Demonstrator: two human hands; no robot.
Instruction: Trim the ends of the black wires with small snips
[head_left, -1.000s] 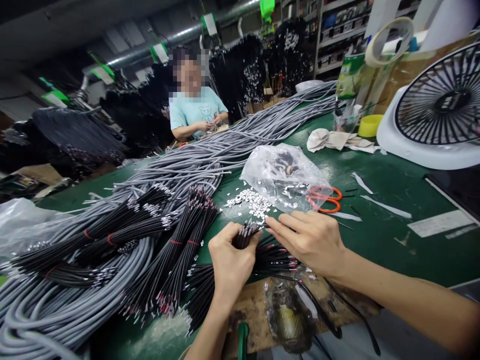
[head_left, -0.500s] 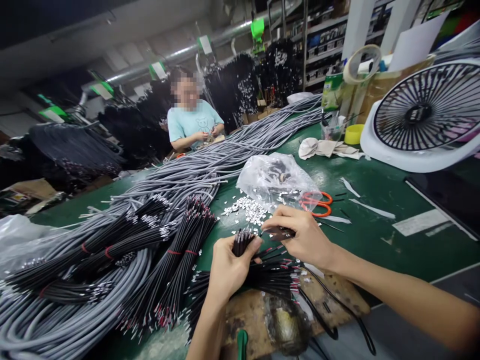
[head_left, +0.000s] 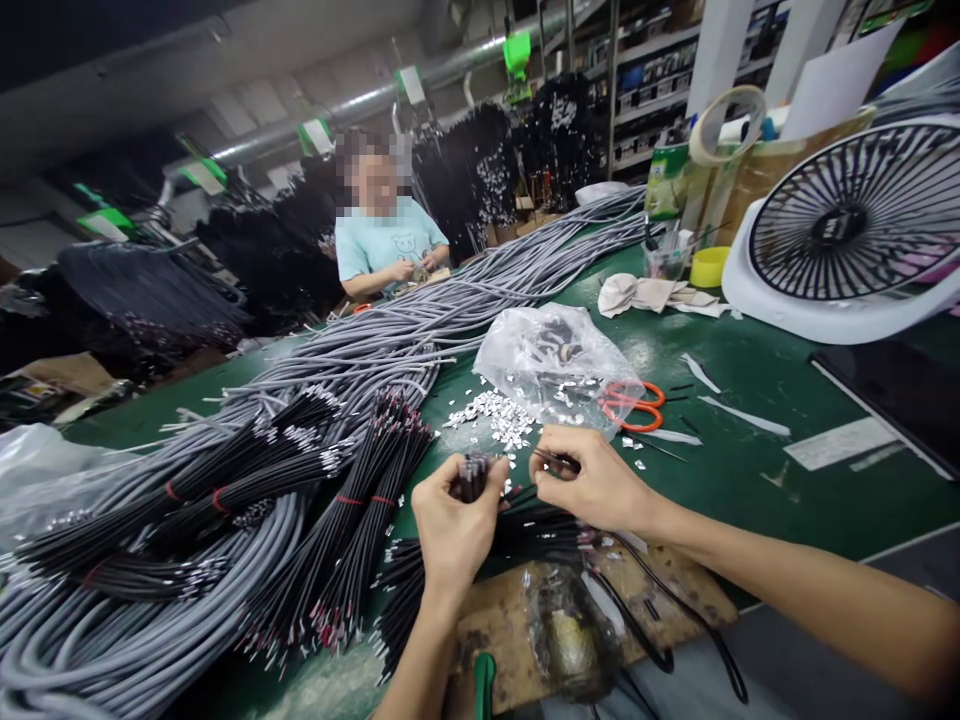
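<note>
My left hand (head_left: 454, 530) is closed around a bundle of black wires (head_left: 474, 480), whose metal-tipped ends stick up between thumb and fingers. To its right, my right hand (head_left: 596, 480) pinches a thin dark object (head_left: 559, 460); its kind is hard to make out, and the fingers cover part of it. A small gap separates the two hands. Below them, loose black wires (head_left: 525, 545) with reddish and silver ends lie across a worn wooden board (head_left: 487, 635). Just beyond the hands is a scattered pile of small silver metal pieces (head_left: 499, 415).
A clear plastic bag (head_left: 517, 345) and orange-handled scissors (head_left: 637, 405) lie past my hands. Tied black wire bundles (head_left: 360, 500) and thick grey cables (head_left: 247, 600) cover the left. A white fan (head_left: 810, 310) stands right. Across the table sits a person (head_left: 394, 245).
My right hand has drawn slightly away from the wire bundle, widening the gap. My left hand has shifted a little left and tilted, with the bundle still in it.
</note>
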